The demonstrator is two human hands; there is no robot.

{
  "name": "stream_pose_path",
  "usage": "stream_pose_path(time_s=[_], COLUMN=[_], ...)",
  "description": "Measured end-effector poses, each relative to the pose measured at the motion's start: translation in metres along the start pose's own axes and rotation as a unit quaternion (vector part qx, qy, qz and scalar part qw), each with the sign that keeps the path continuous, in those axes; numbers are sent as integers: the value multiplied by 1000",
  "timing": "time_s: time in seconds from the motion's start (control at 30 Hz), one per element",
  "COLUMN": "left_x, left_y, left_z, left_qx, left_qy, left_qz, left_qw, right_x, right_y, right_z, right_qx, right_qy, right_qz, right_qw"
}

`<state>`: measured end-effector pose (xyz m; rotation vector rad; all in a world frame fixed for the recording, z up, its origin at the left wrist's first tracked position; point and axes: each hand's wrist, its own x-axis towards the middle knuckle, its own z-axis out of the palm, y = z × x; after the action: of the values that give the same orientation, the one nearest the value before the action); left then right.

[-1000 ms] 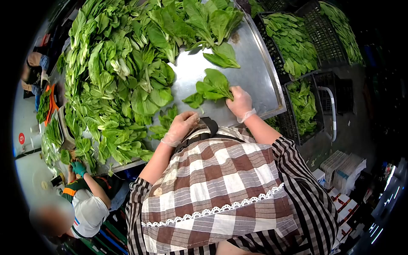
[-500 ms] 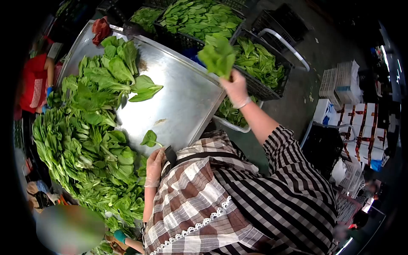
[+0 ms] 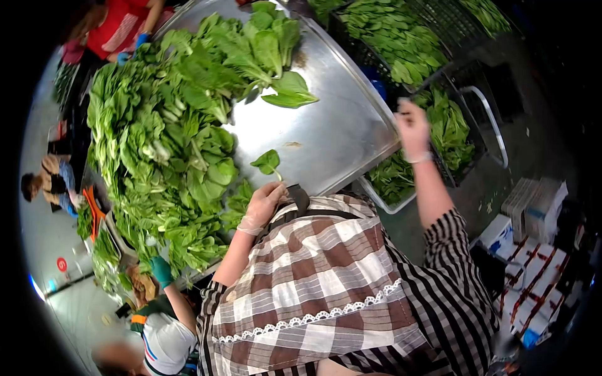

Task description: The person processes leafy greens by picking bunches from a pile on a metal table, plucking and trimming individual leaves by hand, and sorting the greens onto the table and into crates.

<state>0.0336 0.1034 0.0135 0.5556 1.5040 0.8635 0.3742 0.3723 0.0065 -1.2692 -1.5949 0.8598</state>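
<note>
My right hand (image 3: 414,130), in a clear glove, is raised beyond the table's right edge beside a black crate of leafy greens (image 3: 446,128). Its fingers are loosely bent and slightly blurred, with no greens in them. My left hand (image 3: 266,203), also gloved, is closed at the near table edge, beside a black strap on the checked apron; what its fingers hold, if anything, is hidden. Just above it a small single leaf (image 3: 268,161) lies on the metal table (image 3: 338,119). A large heap of leafy greens (image 3: 150,138) covers the table's left side, and one loose bunch (image 3: 291,91) sticks out from it.
More crates of greens (image 3: 395,37) stand past the far right edge, with a white-rimmed tub (image 3: 392,182) below the table corner. A curved metal handle (image 3: 489,125) rises at the right. Co-workers in red (image 3: 119,28) and white (image 3: 166,338) are at the heap's left side.
The leafy bunch that my right hand held has left it, and its fingers have loosened. The view has swung, so the table appears further right. My left hand remains near the small leaf.
</note>
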Motion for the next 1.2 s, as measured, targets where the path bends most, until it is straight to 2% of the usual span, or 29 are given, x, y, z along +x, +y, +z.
stream_pose_path(time_s=[0.03, 0.1, 0.17, 0.27, 0.37, 0.4, 0.43, 0.5, 0.6, 0.7, 0.73, 0.83, 0.9, 0.97, 1.0, 1.07, 1.1, 1.13, 1.17, 1.2], left_x=[1, -5, -14, -25, -39, -41, -42, -42, -31, -30, -29, -29, -35, -49, -58, -75, -85, -95, -102, -108], left_y=[-6, -3, -3, 0, 15, 14, 17, 21, 12, 15, 19, 19, 15, 9, 6, -16, -27, -28, -37, -51], left_z=[-1, 2, 5, 9, 12, 14, 13, 16, 11, 11, 12, 15, 10, 2, -1, -12, -15, -15, -18, -18], left_qx=[-17, -71, -117, -140, -133, -156, -163, -177, -190, -157, -132, -157, -160, -152, -151, -150, -149, -158, -180, -202], left_qy=[-8, 4, 13, 70, 100, 105, 115, 132, 100, 96, 97, 135, 139, 175, 186, 203, 213, 241, 270, 298], left_qz=[9, -2, -7, -30, -56, -49, -43, -34, -11, -9, -11, -9, -7, -5, -7, -6, -8, -14, -11, -8], left_qw=[1000, 997, 993, 987, 984, 981, 979, 975, 977, 983, 986, 978, 977, 973, 971, 968, 966, 958, 946, 933], right_x=[-1, 10, 22, 38, 53, 53, 49, 34, 16, -4, -6, 1, 18, 32, 39, 43, 43, 39, 41, 39], right_y=[-16, -28, -26, -35, -39, -28, -17, -4, -30, -44, -41, -35, -31, -23, -1, 72, 118, 131, 138, 158], right_z=[35, 97, 148, 184, 190, 189, 189, 181, 161, 149, 145, 109, 67, 10, -22, -104, -151, -181, -197, -207], right_qx=[-47, -123, -182, -308, -327, -283, -185, 14, 173, 266, 306, 363, 340, 396, 407, 403, 347, 228, 14, -136], right_qy=[-43, -165, -161, -198, -276, -282, -297, -321, -398, -400, -394, -321, -256, -186, -139, -124, -98, 30, 79, 94], right_qz=[-29, -29, -82, -52, 21, 42, 91, 192, 305, 365, 383, 343, 319, 308, 303, 269, 286, 380, 442, 367], right_qw=[998, 978, 967, 929, 904, 916, 932, 927, 848, 797, 778, 805, 847, 845, 850, 866, 888, 896, 894, 915])
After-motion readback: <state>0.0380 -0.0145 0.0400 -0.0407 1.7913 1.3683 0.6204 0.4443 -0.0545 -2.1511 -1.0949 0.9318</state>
